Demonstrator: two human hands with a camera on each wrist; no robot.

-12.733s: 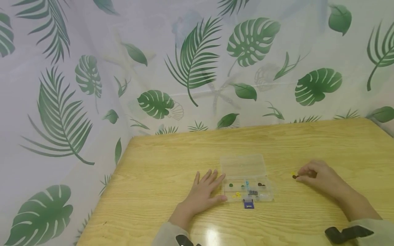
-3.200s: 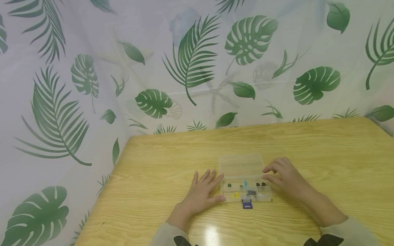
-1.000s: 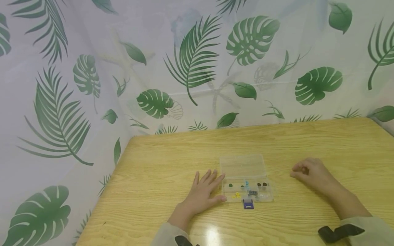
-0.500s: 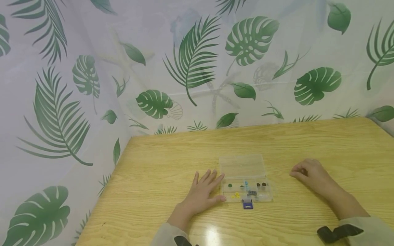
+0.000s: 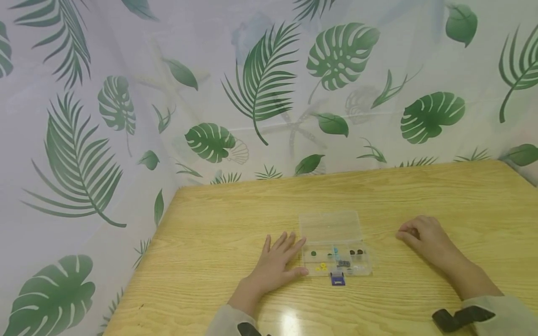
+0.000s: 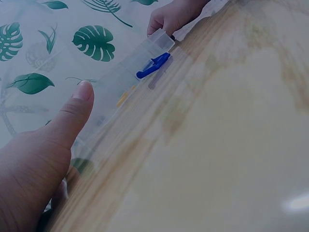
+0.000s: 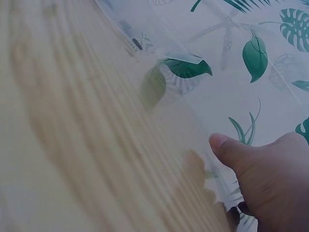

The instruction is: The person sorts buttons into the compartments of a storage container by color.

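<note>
My left hand (image 5: 275, 266) lies with spread fingers at the left side of a clear plastic divided box (image 5: 365, 271). Its thumb and a fingertip touch or nearly touch the box's edge. The lid (image 5: 329, 226) is laid back, and a blue latch (image 5: 338, 280) sticks out in front. Inside are small round bead-like pieces: green (image 5: 313, 253), light blue (image 5: 336, 251), dark brown (image 5: 360, 252), grey (image 5: 343, 263) and yellow (image 5: 322, 266). My right hand (image 5: 428, 238) is right of the box, fingers curled toward the thumb. Dark spots (image 7: 234, 215) show below its thumb; whether they are held pieces is unclear.
The wood-grain table (image 5: 235, 210) meets a white, leaf-printed cloth (image 5: 269, 154) behind and at the left. Black straps (image 5: 462, 319) wrap both light sleeves. A bright reflection lies on the table's near part.
Earlier, dark and yellow pieces lay by my right fingertips; they no longer show there. My right hand reached to the box's right side, then moved back right and has stayed. My left hand kept still.
</note>
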